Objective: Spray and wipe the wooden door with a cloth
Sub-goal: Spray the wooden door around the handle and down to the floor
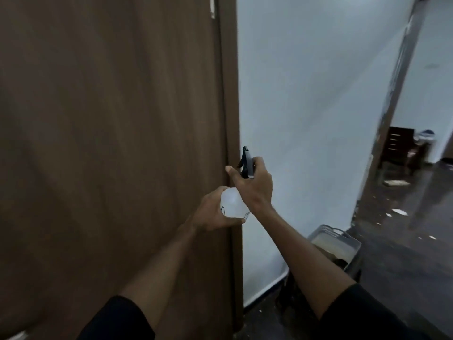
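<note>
Two bare forearms in dark sleeves reach forward from the near edge of the view. The left hand [210,212] wraps around the round white body of a spray bottle [232,202], cupping it from the left and underneath. The right hand [255,185] closes over the bottle's neck and its black trigger head [247,163], with the thumb stretched out to the left; whether a finger rests on the trigger cannot be seen. Both hands are therefore closed on the bottle, and no cloth is visible in either.

The bottle sits just in front of the right edge of the wooden door [110,143], a plain dark brown panel filling the left half of the view. Right of the door runs a pale wall [306,94]. Low on the right, a grey plastic bin [335,244] stands on the dark floor [404,253], which is littered with pale scraps. Far right, an opening shows a dark wooden chair [399,146].

The nozzle appears to point up along the door's edge, so a squeeze now could likely wet the wall instead of the wood. With no cloth to hand, spray might run down before it is wiped.

Small dark marks show on the bottle, too blurred to read.
</note>
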